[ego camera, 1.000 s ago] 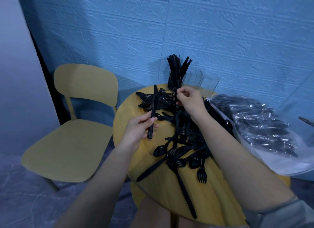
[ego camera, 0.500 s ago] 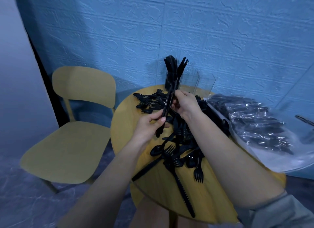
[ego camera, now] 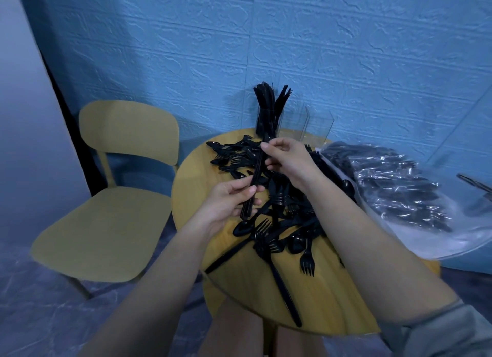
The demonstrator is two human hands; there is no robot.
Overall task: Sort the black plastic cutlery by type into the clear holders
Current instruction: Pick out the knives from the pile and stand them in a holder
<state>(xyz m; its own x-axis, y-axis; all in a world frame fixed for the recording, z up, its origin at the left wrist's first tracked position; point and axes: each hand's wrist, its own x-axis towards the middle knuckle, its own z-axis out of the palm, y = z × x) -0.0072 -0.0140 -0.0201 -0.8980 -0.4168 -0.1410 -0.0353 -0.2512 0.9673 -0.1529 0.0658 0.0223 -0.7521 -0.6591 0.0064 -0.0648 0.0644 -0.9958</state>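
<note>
Hands (ego camera: 266, 181), two, grip stacked black knives (ego camera: 255, 175).

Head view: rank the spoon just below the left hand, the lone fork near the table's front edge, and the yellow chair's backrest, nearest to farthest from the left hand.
From the left hand:
1. Spoon, just below it.
2. Lone fork, lower right.
3. Chair backrest, far left.

One table (ego camera: 239, 284), one chair (ego camera: 111, 223), one bag (ego camera: 415, 197), two hands

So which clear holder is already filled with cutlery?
On the round yellow wooden table, look to the far edge by the blue wall. The leftmost clear plastic holder bristles with upright black cutlery; the clear holders on its right look empty.
</note>
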